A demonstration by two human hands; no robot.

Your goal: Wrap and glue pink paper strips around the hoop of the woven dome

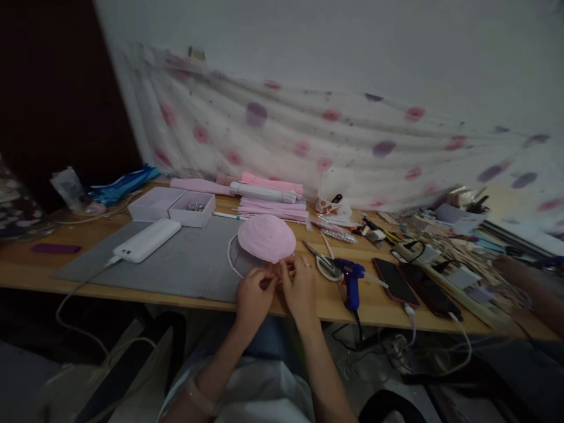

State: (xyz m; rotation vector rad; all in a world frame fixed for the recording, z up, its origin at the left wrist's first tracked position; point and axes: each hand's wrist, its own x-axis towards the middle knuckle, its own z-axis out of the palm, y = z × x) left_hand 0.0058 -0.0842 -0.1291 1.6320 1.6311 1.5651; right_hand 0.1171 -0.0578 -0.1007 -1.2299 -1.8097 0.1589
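A pink, round, ribbed dome (267,237) sits at the front of the table, just beyond my fingers. My left hand (256,295) is closed in a pinch at the dome's near edge. From the other side, my right hand (299,286), with a ring on one finger, pinches close to that same edge, and the fingertips of both hands nearly meet. What lies between them is too small and dim to make out. A thin white cord (230,254) curves around the dome's left side towards my left hand.
Right of my hands lie scissors (324,262), a blue glue gun (351,285) and two phones (393,281). On the grey mat (198,261) rests a white power bank (147,240). Behind are white boxes (192,209) and pink strip bundles (272,208). Another person's arm (529,294) reaches in at right.
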